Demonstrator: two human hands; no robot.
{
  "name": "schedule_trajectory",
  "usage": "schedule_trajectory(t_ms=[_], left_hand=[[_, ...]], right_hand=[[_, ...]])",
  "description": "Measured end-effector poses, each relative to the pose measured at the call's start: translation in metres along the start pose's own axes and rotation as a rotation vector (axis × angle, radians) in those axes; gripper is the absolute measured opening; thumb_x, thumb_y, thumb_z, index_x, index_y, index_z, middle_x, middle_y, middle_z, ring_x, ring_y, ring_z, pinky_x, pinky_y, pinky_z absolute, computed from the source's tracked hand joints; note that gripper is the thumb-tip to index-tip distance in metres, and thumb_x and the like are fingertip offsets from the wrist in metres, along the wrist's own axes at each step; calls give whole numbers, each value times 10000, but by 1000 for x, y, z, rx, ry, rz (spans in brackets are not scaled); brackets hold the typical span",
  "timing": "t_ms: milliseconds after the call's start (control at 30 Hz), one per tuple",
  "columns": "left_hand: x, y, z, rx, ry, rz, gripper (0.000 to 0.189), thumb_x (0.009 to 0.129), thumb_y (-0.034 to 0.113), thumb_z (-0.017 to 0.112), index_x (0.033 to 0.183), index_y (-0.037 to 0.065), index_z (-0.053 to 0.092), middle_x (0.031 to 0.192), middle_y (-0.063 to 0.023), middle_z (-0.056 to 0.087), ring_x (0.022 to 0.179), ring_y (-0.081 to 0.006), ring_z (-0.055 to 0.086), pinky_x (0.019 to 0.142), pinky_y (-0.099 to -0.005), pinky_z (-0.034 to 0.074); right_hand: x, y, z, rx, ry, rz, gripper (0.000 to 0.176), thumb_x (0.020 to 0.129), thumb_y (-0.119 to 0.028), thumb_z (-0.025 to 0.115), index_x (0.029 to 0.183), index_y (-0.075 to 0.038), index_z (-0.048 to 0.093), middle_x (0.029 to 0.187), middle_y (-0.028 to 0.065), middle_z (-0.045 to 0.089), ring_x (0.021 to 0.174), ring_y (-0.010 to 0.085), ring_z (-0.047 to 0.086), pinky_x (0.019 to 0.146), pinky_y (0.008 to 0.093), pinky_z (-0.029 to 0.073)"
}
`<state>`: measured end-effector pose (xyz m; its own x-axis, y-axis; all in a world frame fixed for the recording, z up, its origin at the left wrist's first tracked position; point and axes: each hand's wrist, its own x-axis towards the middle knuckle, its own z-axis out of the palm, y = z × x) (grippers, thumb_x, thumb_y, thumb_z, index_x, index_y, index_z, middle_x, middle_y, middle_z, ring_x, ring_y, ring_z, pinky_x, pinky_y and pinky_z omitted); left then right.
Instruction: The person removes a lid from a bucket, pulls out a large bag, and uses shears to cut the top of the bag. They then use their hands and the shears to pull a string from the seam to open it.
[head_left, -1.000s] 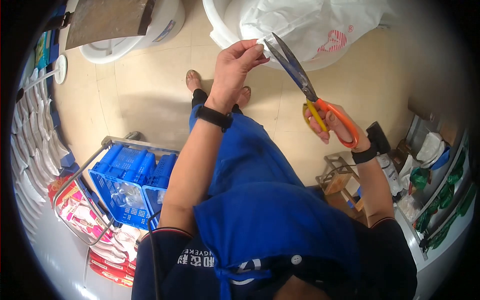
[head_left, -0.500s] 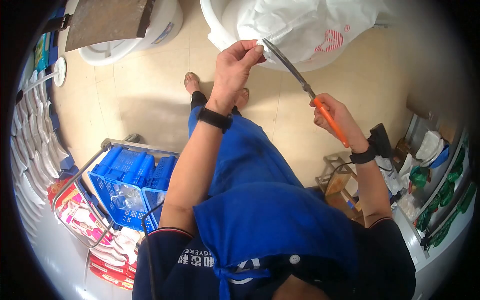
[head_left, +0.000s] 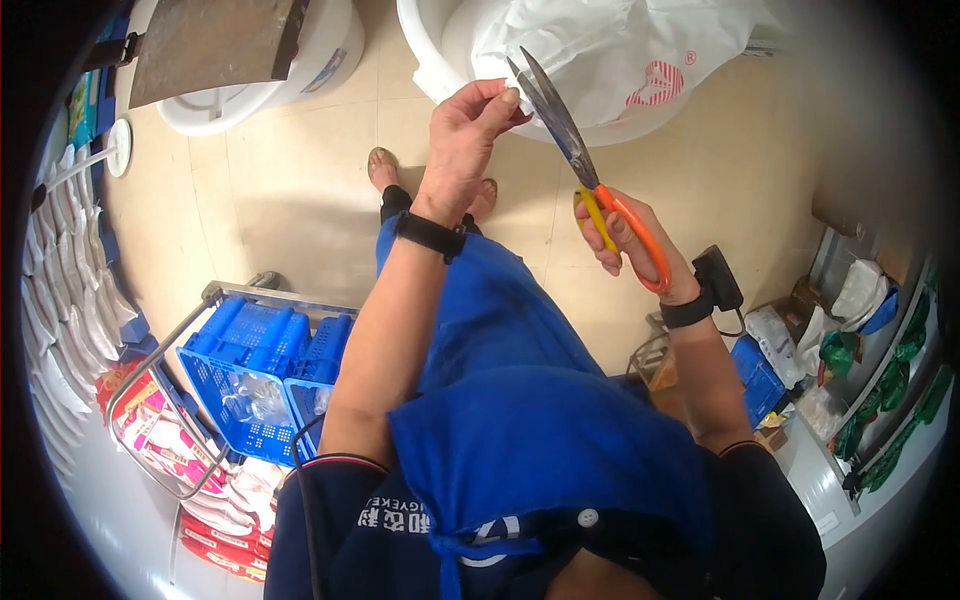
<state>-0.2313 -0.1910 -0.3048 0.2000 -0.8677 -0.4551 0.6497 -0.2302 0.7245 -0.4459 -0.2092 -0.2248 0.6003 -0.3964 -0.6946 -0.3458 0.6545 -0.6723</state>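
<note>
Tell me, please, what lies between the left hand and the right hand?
In the head view, the open blades of the scissors span it, from the right hand up to the left hand, which pinches the white bag.

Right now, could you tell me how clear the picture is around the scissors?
Head view: the scissors, left hand and white bag are sharp and evenly lit; toward the edges fisheye bending curves the shelves, the corners go black, and a soft shadow lies on the floor.

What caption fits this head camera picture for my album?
The left hand pinches the edge of a white plastic bag while the right hand holds open orange-handled scissors to it.
</note>
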Motion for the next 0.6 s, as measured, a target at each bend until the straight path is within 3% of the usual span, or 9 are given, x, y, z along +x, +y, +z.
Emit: schedule_trajectory(t_ms=[100, 200, 400, 600], left_hand=[[-4, 2, -3, 68, 31, 10, 179, 895, 127, 578, 991, -24, 586, 935, -77, 636, 870, -157, 618, 873, -300, 495], [-4, 1, -7, 117, 26, 50, 174, 893, 129, 584, 982, -20, 592, 925, -67, 635, 867, -149, 614, 855, -283, 490], [-6, -5, -6, 209, 67, 106, 186, 883, 113, 593, 974, -50, 594, 839, -53, 631, 796, -107, 600, 730, -222, 470], [-7, -3, -4, 191, 59, 143, 170, 880, 100, 593, 967, -46, 593, 831, -53, 630, 784, -106, 604, 729, -226, 478]], right_hand=[[1, -3, 9, 18, 4, 26, 458, 896, -493, 513, 955, -39, 492, 638, -35, 412, 482, 36, 389, 414, 175, 342], [4, -5, 13, -254, 55, -20, 566, 877, -576, 469, 971, -18, 484, 658, -10, 437, 462, 49, 390, 412, 187, 347], [-3, -22, 17, -370, 82, 154, 484, 884, -538, 494, 877, -55, 463, 614, -35, 396, 469, 36, 387, 409, 182, 364], [5, 3, 18, -447, 171, -88, 446, 895, -505, 501, 807, -71, 445, 584, -35, 383, 394, 37, 365, 353, 188, 332]])
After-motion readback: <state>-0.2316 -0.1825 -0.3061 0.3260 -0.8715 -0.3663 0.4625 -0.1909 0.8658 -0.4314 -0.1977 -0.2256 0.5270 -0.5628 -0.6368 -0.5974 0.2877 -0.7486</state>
